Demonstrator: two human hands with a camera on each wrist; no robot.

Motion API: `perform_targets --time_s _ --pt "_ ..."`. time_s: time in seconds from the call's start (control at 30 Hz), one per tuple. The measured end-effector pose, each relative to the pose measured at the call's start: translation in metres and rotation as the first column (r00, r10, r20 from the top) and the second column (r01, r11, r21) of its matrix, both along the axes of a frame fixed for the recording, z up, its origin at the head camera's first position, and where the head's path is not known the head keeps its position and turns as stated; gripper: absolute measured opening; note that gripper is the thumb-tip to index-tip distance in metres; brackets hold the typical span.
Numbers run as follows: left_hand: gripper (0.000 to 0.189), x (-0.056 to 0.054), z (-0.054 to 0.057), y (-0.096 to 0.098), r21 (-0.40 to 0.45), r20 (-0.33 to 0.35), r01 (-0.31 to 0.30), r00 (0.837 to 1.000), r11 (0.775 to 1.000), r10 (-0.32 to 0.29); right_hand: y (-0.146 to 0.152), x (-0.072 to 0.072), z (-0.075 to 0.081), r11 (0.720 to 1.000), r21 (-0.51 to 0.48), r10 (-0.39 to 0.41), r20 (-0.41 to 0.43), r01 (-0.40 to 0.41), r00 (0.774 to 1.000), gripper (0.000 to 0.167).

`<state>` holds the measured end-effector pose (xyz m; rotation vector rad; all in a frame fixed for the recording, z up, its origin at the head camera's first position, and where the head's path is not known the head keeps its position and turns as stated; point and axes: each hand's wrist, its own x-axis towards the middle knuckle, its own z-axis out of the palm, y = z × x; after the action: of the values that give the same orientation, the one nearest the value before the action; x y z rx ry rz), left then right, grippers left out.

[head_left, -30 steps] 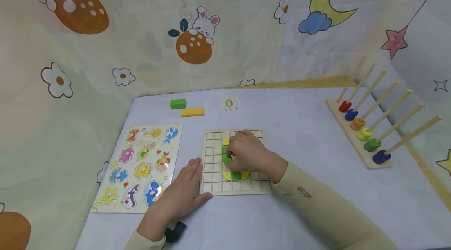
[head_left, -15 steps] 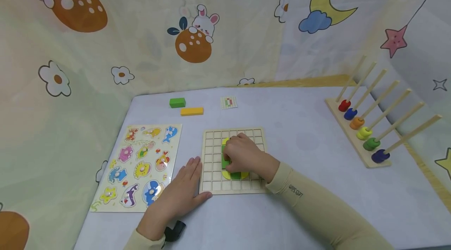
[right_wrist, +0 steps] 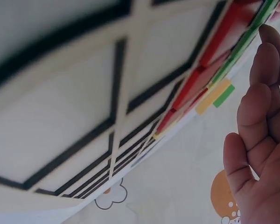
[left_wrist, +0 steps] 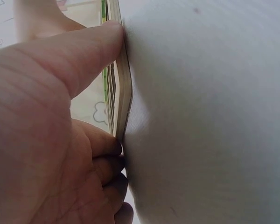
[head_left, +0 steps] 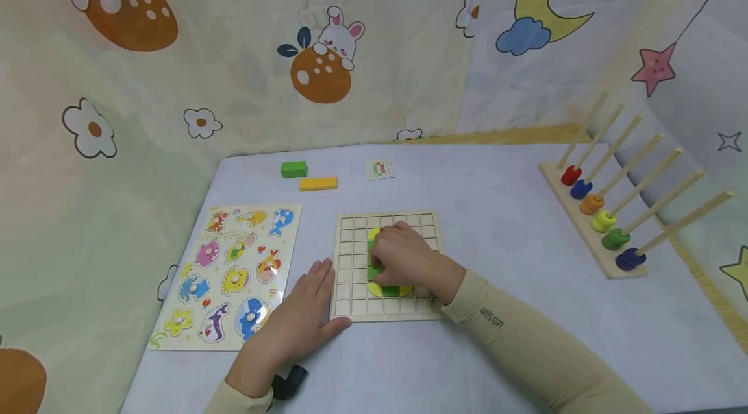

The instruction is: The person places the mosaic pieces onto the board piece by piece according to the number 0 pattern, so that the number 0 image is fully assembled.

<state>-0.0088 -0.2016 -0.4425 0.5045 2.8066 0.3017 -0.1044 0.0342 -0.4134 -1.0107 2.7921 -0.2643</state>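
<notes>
A square wooden grid board (head_left: 350, 300) lies on the white table. My left hand (head_left: 300, 313) rests with straight fingers along its left edge, the thumb at the near-left corner; the left wrist view shows the thumb against the board's side (left_wrist: 125, 88). Over the middle of the grid, my right hand (head_left: 406, 258) has curled fingers and pinches a green block (head_left: 372, 271) standing in the cells. Yellow rounded pieces (head_left: 374, 289) and another green piece (head_left: 390, 291) show below it. Red pieces (right_wrist: 189, 88) appear beside the green in the right wrist view, hidden by the hand in the head view.
An animal knob puzzle (head_left: 189, 252) lies to the left. Behind are a green block (head_left: 294, 169), a yellow block (head_left: 318, 184) and a small pattern card (head_left: 380, 169). A peg stand (head_left: 584, 219) with coloured beads stands at the right.
The right hand has shifted slightly left and nearer, and the tilted green block under its fingers now lies straight in the grid. The left hand has stayed in place.
</notes>
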Motion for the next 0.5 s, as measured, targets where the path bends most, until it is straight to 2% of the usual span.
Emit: perform_targets --time_s 0.5 --pt "0.102 -0.0002 0.0007 -0.0017 -0.004 0.010 -0.006 1.000 1.000 0.006 0.0011 0.0007 -0.0015 1.000 -0.025 0.009 0.010 -0.009 1.000 0.011"
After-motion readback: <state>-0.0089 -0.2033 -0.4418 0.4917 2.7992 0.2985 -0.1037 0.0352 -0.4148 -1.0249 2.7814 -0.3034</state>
